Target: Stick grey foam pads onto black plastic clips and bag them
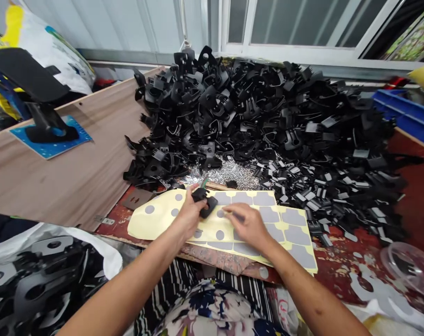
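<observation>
My left hand (188, 212) grips a black plastic bracket (209, 208) with a round hole, above yellow backing sheets. A thin green-and-dark tool (205, 182) sticks up by its fingers; whether the hand holds it too, I cannot tell. My right hand (247, 225) is closed in a pinch just right of the bracket, low over the sticker sheet (206, 225); what sits between its fingertips is too small to name. Grey round stickers (220, 235) dot this sheet, and larger grey stickers (295, 235) fill the sheets beneath it.
Behind the sheets rises a big heap of black plastic parts (239, 107). Small metal pins (232, 172) and small black-and-grey pieces (313, 196) lie before it. A bag of black parts (107, 261) is at left, a clear tub (413, 266) at right, a blue crate (404, 112) beyond.
</observation>
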Available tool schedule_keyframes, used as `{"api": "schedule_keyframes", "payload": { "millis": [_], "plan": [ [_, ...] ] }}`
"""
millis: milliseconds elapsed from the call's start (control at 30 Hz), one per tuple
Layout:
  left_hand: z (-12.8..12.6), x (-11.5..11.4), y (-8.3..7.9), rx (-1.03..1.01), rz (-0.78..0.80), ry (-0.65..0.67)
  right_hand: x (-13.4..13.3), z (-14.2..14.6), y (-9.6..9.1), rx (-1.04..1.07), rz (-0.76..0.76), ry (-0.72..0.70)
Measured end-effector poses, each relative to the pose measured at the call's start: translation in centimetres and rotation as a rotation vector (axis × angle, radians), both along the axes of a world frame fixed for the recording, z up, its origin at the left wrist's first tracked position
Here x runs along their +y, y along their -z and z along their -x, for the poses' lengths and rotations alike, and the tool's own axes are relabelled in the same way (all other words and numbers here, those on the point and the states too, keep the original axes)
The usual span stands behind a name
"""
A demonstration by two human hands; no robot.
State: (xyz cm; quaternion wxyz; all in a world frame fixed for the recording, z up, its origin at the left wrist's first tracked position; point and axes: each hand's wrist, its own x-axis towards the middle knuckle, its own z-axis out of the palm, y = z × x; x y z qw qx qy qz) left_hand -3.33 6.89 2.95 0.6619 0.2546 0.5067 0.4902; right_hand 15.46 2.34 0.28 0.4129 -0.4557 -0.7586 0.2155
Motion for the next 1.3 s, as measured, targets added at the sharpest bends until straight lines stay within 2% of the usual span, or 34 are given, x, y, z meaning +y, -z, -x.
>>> {"api": "schedule_keyframes", "payload": {
  "millis": [67,100,167,267,333,467,533,600,667,733,800,900,1000,1100,1300],
  "plan": [
    [0.7,1.4,0.2,0.046,0.035,0.010,1.7,-0.6,0.9,0.057,0.096,0.198],
    [0.9,1.9,0.4,0.055,0.058,0.027,2.5,-0.8,1.4,0.046,0.122,0.242],
    [1.1,2.5,0.6,0.059,0.095,0.043,3.4,-0.8,2.2,0.011,0.153,0.247],
    [1.0,2.8,1.2,0.044,0.115,0.033,3.3,-0.8,2.7,0.023,0.184,0.237],
    [1.0,2.9,1.4,0.022,0.120,0.024,2.9,-1.4,2.2,0.079,0.283,0.147],
    [1.3,3.7,1.0,-0.038,0.140,0.007,2.5,-3.4,0.3,0.219,0.609,-0.301],
    [1.5,4.0,0.5,-0.068,0.149,-0.003,2.3,-4.3,-0.3,0.303,0.668,-0.419],
    [1.9,3.9,-0.2,-0.091,0.144,-0.017,2.0,-4.6,-0.6,0.413,0.610,-0.385],
    [2.3,3.4,-0.9,-0.131,0.087,0.000,1.5,-4.4,-0.8,0.497,0.459,-0.204],
    [2.7,2.4,-1.6,-0.207,-0.018,0.085,0.8,-3.7,-1.1,0.527,0.309,0.004],
    [2.8,1.2,-2.1,-0.294,-0.128,0.225,0.1,-2.8,-1.7,0.496,0.214,0.115],
    [2.8,-0.2,-2.5,-0.350,-0.193,0.348,-0.6,-1.1,-2.4,0.413,0.139,0.149],
    [2.5,-0.9,-2.4,-0.343,-0.135,0.306,-0.6,0.5,-2.4,0.410,0.084,0.176],
    [2.3,-1.2,-2.0,-0.366,-0.063,0.281,0.0,1.8,-1.7,0.435,0.097,0.163],
    [2.6,-1.3,-1.1,-0.420,-0.049,0.375,0.7,2.8,-0.6,0.405,0.128,0.149]
  ]
}}
